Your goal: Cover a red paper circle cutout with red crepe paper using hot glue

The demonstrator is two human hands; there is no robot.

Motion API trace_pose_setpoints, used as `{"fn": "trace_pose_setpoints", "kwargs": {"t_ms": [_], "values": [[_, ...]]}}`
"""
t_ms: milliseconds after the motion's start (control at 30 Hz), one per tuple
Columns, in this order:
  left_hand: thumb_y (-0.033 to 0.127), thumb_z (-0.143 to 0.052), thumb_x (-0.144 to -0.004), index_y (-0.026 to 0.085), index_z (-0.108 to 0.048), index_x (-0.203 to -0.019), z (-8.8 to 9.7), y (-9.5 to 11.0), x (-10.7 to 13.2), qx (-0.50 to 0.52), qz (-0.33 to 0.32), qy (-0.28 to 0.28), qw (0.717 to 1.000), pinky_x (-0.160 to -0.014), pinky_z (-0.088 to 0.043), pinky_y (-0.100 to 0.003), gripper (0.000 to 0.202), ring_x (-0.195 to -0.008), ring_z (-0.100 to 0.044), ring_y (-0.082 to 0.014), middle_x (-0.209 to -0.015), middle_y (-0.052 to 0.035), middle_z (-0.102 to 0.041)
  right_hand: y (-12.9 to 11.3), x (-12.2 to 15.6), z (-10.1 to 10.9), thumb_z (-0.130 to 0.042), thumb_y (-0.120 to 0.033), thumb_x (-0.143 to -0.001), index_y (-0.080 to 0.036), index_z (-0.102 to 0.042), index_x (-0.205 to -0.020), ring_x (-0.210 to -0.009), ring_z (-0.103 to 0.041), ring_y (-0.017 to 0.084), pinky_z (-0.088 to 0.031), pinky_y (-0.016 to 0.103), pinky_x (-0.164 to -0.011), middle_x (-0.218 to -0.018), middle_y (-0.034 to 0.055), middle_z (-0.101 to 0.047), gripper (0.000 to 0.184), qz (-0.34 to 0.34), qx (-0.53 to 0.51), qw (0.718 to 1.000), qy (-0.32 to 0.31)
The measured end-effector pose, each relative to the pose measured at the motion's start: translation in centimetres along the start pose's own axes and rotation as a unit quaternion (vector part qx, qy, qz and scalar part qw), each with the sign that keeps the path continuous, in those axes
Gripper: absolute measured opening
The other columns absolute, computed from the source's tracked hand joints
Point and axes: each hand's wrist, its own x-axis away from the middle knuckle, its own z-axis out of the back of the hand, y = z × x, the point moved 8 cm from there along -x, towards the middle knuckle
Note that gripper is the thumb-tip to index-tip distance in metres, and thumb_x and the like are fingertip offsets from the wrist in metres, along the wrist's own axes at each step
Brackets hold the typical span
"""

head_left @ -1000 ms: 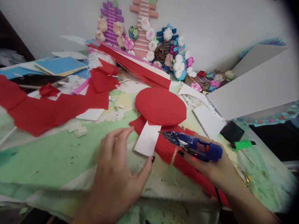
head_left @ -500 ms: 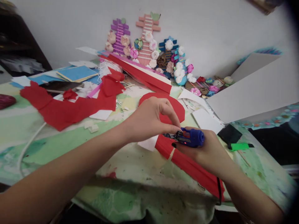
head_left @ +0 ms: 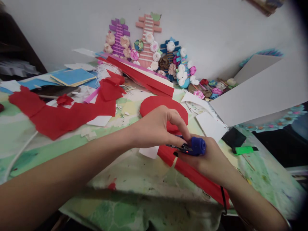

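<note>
- Pretty busy tabletop [head_left: 134, 170], covered by a paint-stained green and cream cloth.
- A big white board [head_left: 260, 89] is propped up over on the right, with blue flowery trim seen along its lower edge.
- On the left, a large piece of ragged red paper [head_left: 72, 118] is spread across a bunch of clutter.
- A row of flower-covered craft pieces is lined up by the wall, with a purple one [head_left: 119, 41] and a pink one [head_left: 148, 48] on its left side.
- A long red strip [head_left: 202, 176] is laid out at a slant, partly covered by the right hand in this view.
- The red disc [head_left: 156, 104] can be spotted just beyond the left hand, which blocks part of it.
- The right hand [head_left: 209, 157] is wrapped around the glue gun.
- The left hand [head_left: 158, 125] is held in a narrow pinch right at the gun's body; whether anything small is gripped there can't be told.
- The blue glue gun [head_left: 199, 146] is held between the hands, front end mostly hidden, small red light lit.
- A white card tab [head_left: 149, 152] is half covered by the left hand.
- A green marker [head_left: 244, 150] is parked to the right.
</note>
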Motion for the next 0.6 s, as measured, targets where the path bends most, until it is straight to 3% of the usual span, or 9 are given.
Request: {"fn": "trace_pose_setpoints", "kwargs": {"t_ms": [233, 433, 600], "values": [[0.011, -0.065, -0.066, 0.019, -0.074, -0.071, -0.3, -0.4, -0.3, 0.008, 0.023, -0.005, 1.0, -0.075, -0.05, -0.028, 0.013, -0.076, -0.061, -0.0145, -0.081, -0.0012, -0.067, 0.2, 0.1, -0.3, -0.061, -0.019, -0.075, -0.017, -0.061, -0.079, -0.058, -0.053, 0.012, -0.037, 0.022, -0.05, -0.068, -0.0014, -0.064, 0.004, 0.002, -0.032, 0.999, -0.008], [0.011, -0.062, -0.067, 0.018, -0.066, -0.071, -1.4, -0.3, -0.8, 0.03, 0.008, -0.051, 0.998, -0.072, -0.047, -0.025, 0.009, -0.075, -0.058, -0.0125, -0.076, 0.0016, -0.063, 0.0, -0.1, -0.2, -0.06, -0.015, -0.074, -0.017, -0.059, -0.077, -0.058, -0.052, 0.012, -0.037, 0.022, -0.05, -0.067, -0.0013, -0.061, 0.004, 0.016, -0.036, 0.999, 0.005], [0.015, -0.06, -0.071, 0.018, -0.058, -0.067, -1.6, -0.2, -1.0, 0.035, -0.015, -0.034, 0.999, -0.07, -0.044, -0.024, 0.005, -0.075, -0.053, -0.0119, -0.078, 0.0022, -0.057, -0.3, 0.0, 0.3, -0.057, -0.014, -0.075, -0.017, -0.055, -0.075, -0.057, -0.047, 0.011, -0.036, 0.022, -0.051, -0.065, -0.0018, -0.057, 0.003, 0.038, -0.033, 0.998, 0.028]]}}
